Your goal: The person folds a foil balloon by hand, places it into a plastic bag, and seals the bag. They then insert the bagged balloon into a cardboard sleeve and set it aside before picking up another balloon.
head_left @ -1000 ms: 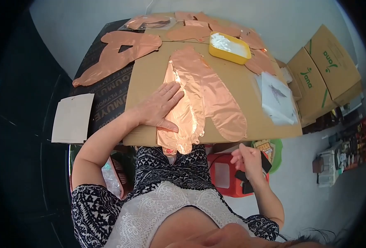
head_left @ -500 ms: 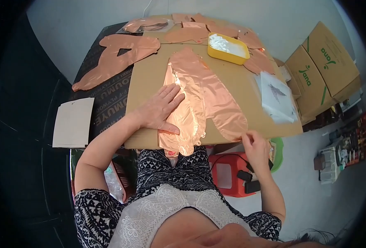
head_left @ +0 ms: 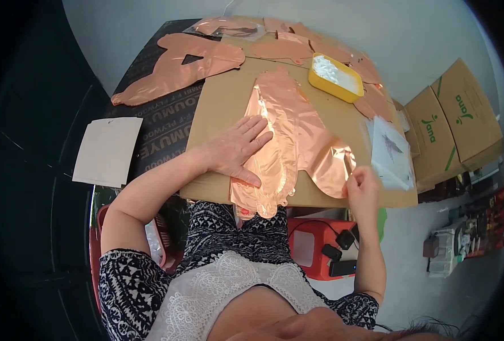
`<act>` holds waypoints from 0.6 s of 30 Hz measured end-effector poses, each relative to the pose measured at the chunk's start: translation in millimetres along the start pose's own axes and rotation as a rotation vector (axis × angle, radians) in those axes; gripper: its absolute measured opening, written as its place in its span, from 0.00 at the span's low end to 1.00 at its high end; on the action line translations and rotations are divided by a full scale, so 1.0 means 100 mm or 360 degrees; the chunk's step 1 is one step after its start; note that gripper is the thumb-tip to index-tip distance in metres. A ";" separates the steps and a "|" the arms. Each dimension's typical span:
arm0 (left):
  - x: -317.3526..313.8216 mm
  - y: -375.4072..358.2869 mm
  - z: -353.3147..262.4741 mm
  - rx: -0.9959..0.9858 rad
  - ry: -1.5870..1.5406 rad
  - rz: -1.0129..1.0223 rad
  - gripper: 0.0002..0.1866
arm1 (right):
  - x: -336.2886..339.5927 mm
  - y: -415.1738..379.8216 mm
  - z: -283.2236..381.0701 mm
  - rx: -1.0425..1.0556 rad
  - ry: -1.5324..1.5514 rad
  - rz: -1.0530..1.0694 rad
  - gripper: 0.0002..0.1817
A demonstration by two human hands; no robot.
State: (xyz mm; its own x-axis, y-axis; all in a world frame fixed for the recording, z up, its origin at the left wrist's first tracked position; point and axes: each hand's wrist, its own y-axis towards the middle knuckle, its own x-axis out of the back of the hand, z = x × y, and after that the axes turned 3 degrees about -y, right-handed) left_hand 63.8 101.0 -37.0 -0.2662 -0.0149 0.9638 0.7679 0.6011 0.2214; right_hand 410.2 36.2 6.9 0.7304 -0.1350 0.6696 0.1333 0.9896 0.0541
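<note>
A shiny copper-coloured foil sheet (head_left: 275,136), partly folded over itself, lies on the brown cardboard (head_left: 215,108) in front of me. My left hand (head_left: 238,148) rests flat on its left part, fingers spread. At the sheet's lower right corner, my right hand (head_left: 364,184) pinches the edge, and that flap is lifted and curved, catching the light. Small tabs and a rounded end of the foil reach over the table's front edge.
A yellow tray (head_left: 337,91) with white material stands at the back right. More copper foil pieces (head_left: 184,65) lie behind and left. Pale cards (head_left: 108,150) are at left; a plastic-covered sheet (head_left: 389,153) and cardboard boxes (head_left: 454,119) at right.
My right hand has raised the lower right corner of the foil, which lay flatter before. My left hand stays pressed on the sheet. The whole view has shifted slightly.
</note>
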 end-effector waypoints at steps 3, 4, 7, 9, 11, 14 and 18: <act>0.01 0.00 0.00 -0.0006 0.0004 -0.0001 0.64 | -0.04 -0.04 0.37 0.0389 0.0088 -0.0368 0.10; 0.02 0.00 0.00 -0.0012 0.0011 0.0000 0.64 | -0.03 -0.09 0.48 0.0274 0.0184 -0.0273 0.16; 0.03 0.00 0.01 -0.0016 0.0004 0.0003 0.64 | -0.27 -0.16 0.77 0.0780 0.0052 -0.0420 0.18; 0.02 0.00 0.00 -0.0017 0.0024 -0.0023 0.64 | -0.46 -0.14 0.88 0.1313 -0.0182 -0.0461 0.20; 0.01 0.00 -0.01 -0.0018 0.0077 -0.0078 0.64 | -0.68 -0.12 0.96 0.1666 -0.0273 -0.0365 0.22; 0.00 0.00 0.01 0.0083 -0.0042 -0.0074 0.62 | -0.96 -0.17 1.01 0.1862 -0.0213 0.0000 0.22; -0.08 -0.02 0.09 0.0124 -0.0286 -0.0141 0.61 | -1.03 -0.21 1.03 0.1970 0.0135 0.0410 0.19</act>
State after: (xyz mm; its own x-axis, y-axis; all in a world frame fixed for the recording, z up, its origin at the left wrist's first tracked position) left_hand 59.1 107.4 -46.7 -0.4357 0.0684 0.8975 0.6915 0.6638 0.2851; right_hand 263.0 34.4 13.3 0.6884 0.1106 0.7169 -0.6988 0.3661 0.6146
